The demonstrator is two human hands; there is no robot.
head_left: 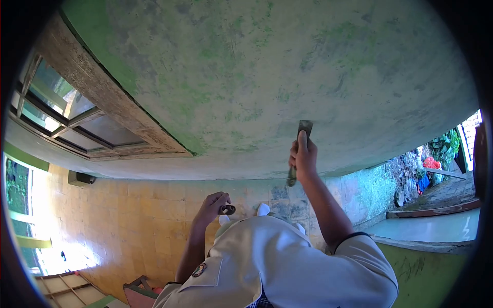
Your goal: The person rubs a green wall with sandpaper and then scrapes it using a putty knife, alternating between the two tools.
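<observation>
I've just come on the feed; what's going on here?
A person stands facing a wall with patchy green and grayish-white paint. The right hand grips a flat-bladed scraper, its blade up at the wall; whether it touches is hard to tell. The left hand, lower down, holds a small, dark, curled item that I can't identify. A wood-framed window is set in the wall on the left.

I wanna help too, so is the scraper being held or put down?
Held: the right hand grips the scraper, its flat end sticking out past the thumb.
</observation>
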